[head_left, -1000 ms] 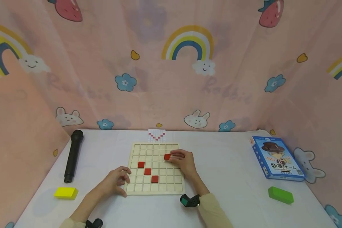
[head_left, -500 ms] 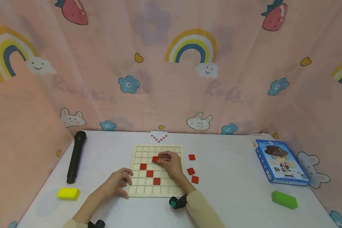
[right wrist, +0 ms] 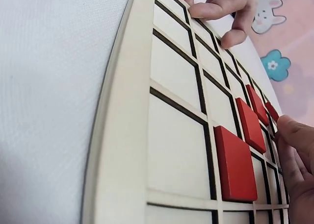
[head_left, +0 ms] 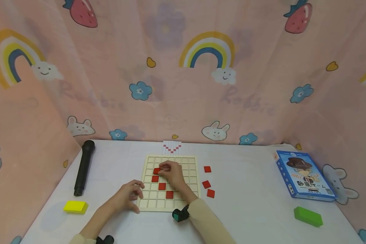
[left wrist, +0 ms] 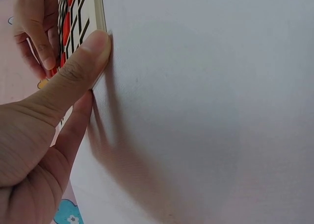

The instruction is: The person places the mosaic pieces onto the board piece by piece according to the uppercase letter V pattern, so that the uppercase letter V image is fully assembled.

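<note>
Head view: red tile [head_left: 157, 170] in far-left part of wooden grid board [head_left: 186, 203], pinched by curled fingers of right hand [head_left: 170, 173]. Three more red tiles [head_left: 162, 186] set in a diagonal running near-right across board cells. Left hand [head_left: 127, 195] at near-left corner of board, fingers curled over rim, thumb pressed flat against board edge in left wrist view. Three loose red tiles [head_left: 206, 184] on white table [head_left: 250, 203], just right of board. Pattern card [head_left: 171, 147] touching far edge of board. Black microphone [head_left: 83, 167] and yellow block [head_left: 75, 207] well left; blue game box [head_left: 303, 174] and green block [head_left: 308, 216] well right.
</note>
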A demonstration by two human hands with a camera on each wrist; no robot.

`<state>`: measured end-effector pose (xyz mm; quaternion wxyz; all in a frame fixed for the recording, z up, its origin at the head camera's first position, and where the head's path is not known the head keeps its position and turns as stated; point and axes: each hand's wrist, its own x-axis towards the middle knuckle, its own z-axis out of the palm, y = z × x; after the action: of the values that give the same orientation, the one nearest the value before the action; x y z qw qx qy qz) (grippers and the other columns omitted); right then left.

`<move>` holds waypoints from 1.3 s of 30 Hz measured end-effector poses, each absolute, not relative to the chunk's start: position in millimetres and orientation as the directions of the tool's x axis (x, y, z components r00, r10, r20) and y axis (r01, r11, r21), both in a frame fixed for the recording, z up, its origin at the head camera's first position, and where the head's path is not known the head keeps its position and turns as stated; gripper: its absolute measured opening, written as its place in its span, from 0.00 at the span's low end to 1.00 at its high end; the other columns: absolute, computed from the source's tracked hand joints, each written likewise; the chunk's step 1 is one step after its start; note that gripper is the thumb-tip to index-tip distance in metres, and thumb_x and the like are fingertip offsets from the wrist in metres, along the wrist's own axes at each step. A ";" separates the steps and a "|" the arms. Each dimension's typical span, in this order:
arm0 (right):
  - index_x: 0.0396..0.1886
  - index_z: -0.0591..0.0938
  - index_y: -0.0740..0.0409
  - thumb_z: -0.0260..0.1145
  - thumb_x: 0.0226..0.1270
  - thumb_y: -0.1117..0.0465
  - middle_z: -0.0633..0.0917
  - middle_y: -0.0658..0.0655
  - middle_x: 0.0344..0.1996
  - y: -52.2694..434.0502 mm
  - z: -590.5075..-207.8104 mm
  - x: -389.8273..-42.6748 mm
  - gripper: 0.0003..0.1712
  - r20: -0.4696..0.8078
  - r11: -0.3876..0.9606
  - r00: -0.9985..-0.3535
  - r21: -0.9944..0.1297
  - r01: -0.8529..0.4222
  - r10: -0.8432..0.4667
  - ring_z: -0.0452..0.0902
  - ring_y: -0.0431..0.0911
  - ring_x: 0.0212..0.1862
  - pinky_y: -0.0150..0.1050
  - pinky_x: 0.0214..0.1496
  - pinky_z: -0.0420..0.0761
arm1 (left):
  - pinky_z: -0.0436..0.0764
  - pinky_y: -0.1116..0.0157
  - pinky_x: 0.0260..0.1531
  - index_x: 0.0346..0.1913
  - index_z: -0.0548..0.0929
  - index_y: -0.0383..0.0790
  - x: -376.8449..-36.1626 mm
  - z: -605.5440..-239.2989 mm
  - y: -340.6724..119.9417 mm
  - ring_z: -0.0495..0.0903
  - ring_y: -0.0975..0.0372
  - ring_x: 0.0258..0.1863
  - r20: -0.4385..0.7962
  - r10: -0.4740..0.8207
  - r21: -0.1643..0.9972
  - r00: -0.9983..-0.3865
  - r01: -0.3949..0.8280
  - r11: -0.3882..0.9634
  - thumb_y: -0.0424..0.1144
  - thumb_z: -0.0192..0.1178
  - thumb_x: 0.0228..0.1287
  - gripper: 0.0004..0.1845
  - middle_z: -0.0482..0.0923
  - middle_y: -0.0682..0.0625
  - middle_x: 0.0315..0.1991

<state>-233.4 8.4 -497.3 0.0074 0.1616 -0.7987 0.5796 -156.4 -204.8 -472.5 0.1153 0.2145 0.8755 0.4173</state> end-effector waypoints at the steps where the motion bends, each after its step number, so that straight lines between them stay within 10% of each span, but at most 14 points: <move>1: 0.42 0.83 0.70 0.71 0.54 0.72 0.86 0.63 0.36 7.4 -496.7 -233.4 0.14 0.196 0.275 -0.947 -0.924 -0.265 -0.252 0.84 0.51 0.38 0.31 0.41 0.84 | 0.84 0.64 0.44 0.29 0.78 0.34 -156.6 -472.5 -204.5 0.76 0.47 0.47 -0.023 0.474 0.780 -0.880 0.281 0.559 0.25 0.79 0.27 0.22 0.71 0.38 0.52; 39: 0.49 0.78 0.73 0.61 0.66 0.72 0.81 0.69 0.49 18.3 -472.9 -221.1 0.13 0.194 0.181 -0.944 -0.952 -0.247 -0.267 0.81 0.59 0.48 0.43 0.46 0.85 | 0.83 0.63 0.45 0.28 0.77 0.35 -155.0 -472.0 -202.8 0.75 0.47 0.49 -0.007 0.467 0.763 -0.884 0.297 0.574 0.26 0.79 0.25 0.23 0.72 0.39 0.51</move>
<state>-221.1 18.3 -472.9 -0.0082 0.1673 -0.7685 0.6176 -155.0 -202.8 -472.0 0.1042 0.2170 0.8809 0.4076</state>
